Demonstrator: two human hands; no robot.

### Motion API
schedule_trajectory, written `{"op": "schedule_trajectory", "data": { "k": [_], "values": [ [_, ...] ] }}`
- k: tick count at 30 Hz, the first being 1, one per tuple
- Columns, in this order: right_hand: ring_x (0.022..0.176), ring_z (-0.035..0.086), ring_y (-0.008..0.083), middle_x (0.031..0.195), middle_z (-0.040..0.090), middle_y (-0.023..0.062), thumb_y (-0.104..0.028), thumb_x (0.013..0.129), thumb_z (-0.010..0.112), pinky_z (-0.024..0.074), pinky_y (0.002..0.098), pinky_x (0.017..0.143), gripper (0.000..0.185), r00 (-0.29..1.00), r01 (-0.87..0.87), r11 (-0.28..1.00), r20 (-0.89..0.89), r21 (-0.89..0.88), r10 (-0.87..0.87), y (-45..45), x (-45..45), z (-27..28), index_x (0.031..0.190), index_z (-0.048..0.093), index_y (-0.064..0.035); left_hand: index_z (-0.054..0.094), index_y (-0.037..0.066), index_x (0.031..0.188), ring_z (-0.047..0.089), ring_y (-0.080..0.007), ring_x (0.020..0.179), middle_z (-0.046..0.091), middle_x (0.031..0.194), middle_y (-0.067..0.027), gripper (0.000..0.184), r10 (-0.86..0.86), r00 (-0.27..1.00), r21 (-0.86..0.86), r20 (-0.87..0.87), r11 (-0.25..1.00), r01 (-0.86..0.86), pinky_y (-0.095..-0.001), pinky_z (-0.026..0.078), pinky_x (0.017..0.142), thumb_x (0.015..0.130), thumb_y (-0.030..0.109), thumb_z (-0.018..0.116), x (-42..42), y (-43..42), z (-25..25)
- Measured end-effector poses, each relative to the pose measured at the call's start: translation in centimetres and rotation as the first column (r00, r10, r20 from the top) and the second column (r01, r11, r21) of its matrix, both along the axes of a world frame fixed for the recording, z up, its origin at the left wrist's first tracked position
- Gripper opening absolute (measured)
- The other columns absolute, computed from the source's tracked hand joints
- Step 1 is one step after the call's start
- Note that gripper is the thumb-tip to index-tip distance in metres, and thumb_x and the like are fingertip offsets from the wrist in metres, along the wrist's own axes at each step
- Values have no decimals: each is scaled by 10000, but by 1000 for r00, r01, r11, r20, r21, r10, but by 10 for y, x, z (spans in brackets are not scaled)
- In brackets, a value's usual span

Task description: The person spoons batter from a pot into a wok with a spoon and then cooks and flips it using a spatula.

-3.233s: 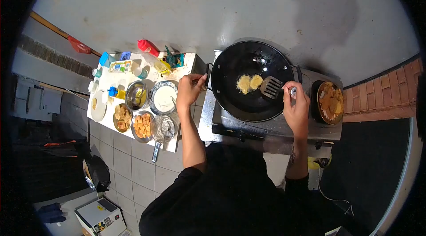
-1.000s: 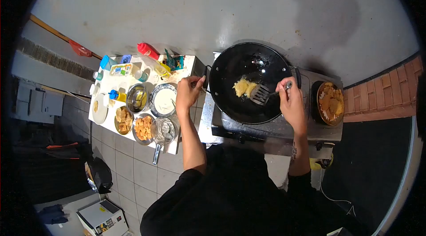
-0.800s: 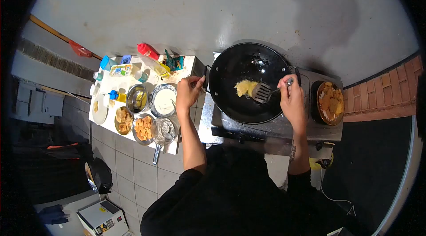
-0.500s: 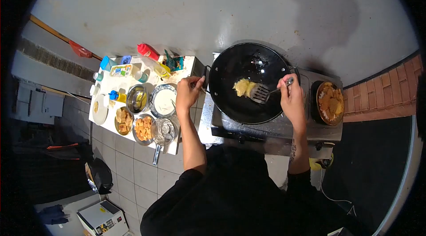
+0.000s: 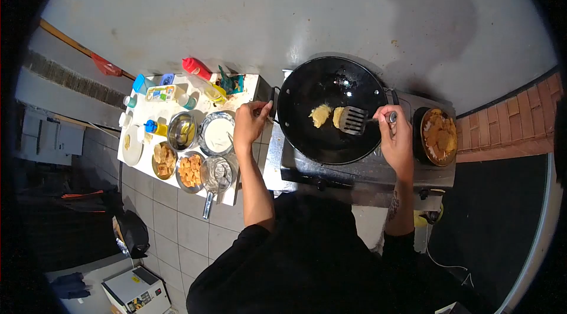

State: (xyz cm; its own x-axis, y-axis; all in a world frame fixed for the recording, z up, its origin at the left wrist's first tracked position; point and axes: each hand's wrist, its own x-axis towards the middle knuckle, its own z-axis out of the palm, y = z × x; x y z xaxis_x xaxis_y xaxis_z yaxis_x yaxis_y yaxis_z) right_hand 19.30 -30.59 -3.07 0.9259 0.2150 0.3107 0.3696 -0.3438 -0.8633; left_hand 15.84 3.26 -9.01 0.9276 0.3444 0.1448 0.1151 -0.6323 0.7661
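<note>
A black wok (image 5: 331,146) sits on the stove. Inside it lie two yellow pieces of food, one at the left (image 5: 319,115) and another (image 5: 338,117) against the edge of a slotted spatula (image 5: 354,120). My right hand (image 5: 396,137) is closed around the spatula's handle, over the wok's right rim. At the left side of the wok, my left hand (image 5: 251,122) pinches the wok's loop handle (image 5: 275,101). The two food pieces are apart, with a dark gap between them.
On the white table (image 5: 243,98) at the left are a bowl of white batter (image 5: 218,133), a bowl of orange cubes (image 5: 190,170), a strainer (image 5: 217,175), a red bottle (image 5: 195,67) and a white plate (image 5: 133,147). A food-filled pan (image 5: 439,137) stands right of the wok.
My right hand has moved slightly right with the spatula. The right food piece has come away from the left one, which has shifted slightly left. My left hand stays at the wok's handle.
</note>
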Motion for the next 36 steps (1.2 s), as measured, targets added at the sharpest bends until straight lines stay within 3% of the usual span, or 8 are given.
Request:
{"op": "schedule_trajectory", "data": {
  "k": [6, 8, 11, 16, 20, 25, 31, 36],
  "values": [
    [862, 653, 201, 973, 653, 114, -50, 973, 545, 491, 284, 701, 92, 999, -32, 996, 3, -81, 32, 4, -9, 9, 1060, 548, -18, 718, -66, 915, 666, -240, 644, 692, 739, -205, 303, -6, 1000, 11, -16, 1000, 7, -342, 507, 646, 883, 234, 706, -1, 1, 0],
    [931, 650, 267, 1028, 643, 142, 9, 944, 542, 496, 322, 794, 123, 974, -181, 977, 117, -113, 194, 5, -9, 9, 1066, 560, 2, 718, -66, 914, 665, -239, 644, 691, 737, -204, 303, -10, 1000, 4, 5, 1000, 10, -343, 505, 644, 882, 235, 706, 0, 1, 0],
    [967, 635, 318, 1081, 639, 151, 52, 909, 548, 471, 350, 884, 156, 947, -303, 943, 69, -135, 314, 1, -15, 19, 1060, 573, 21, 717, -67, 911, 666, -241, 645, 692, 738, -203, 307, 1, 1000, -14, -11, 1000, -1, -344, 505, 646, 880, 238, 708, -2, 0, 4],
    [1030, 619, 268, 1145, 648, 129, 186, 729, 441, 371, 414, 1018, 375, 848, -530, 818, -118, -222, 517, -16, -24, 33, 990, 637, 0, 715, -72, 899, 669, -228, 647, 693, 730, -197, 311, 9, 1000, 28, 6, 1000, -9, -335, 506, 642, 883, 238, 705, -2, -1, 4],
    [996, 607, 245, 1116, 666, 106, 182, 710, 472, 388, 418, 970, 366, 799, -601, 767, -153, -226, 581, -31, -28, 40, 962, 660, -6, 712, -77, 905, 672, -223, 652, 695, 731, -195, 316, -13, 1000, -1, -10, 1000, 13, -331, 507, 641, 885, 239, 703, -3, -2, 6],
    [850, 568, 240, 1064, 696, 78, 196, 666, 532, 388, 365, 794, 359, 716, -698, 689, -194, -194, 671, -50, -28, 45, 906, 699, -14, 713, -74, 923, 672, -216, 642, 700, 728, -178, 324, -11, 1000, -18, 6, 1000, 11, -323, 508, 629, 891, 248, 700, -3, 0, 0],
    [836, 597, 221, 1012, 724, 41, 170, 663, 635, 384, 360, 802, 337, 754, -652, 749, -202, -117, 625, -74, -32, 52, 889, 724, -62, 716, -68, 929, 669, -222, 632, 699, 720, -168, 326, -9, 1000, -41, -4, 999, 9, -326, 507, 624, 889, 256, 705, -4, -1, -1],
    [873, 654, 196, 995, 733, 31, 163, 667, 649, 389, 391, 836, 322, 749, -659, 737, -227, -151, 623, -89, -36, 51, 884, 721, -64, 717, -66, 928, 666, -217, 631, 698, 718, -167, 324, -1, 1000, -9, 6, 1000, 1, -328, 507, 626, 886, 256, 707, -4, -1, -2]
  ]
}}
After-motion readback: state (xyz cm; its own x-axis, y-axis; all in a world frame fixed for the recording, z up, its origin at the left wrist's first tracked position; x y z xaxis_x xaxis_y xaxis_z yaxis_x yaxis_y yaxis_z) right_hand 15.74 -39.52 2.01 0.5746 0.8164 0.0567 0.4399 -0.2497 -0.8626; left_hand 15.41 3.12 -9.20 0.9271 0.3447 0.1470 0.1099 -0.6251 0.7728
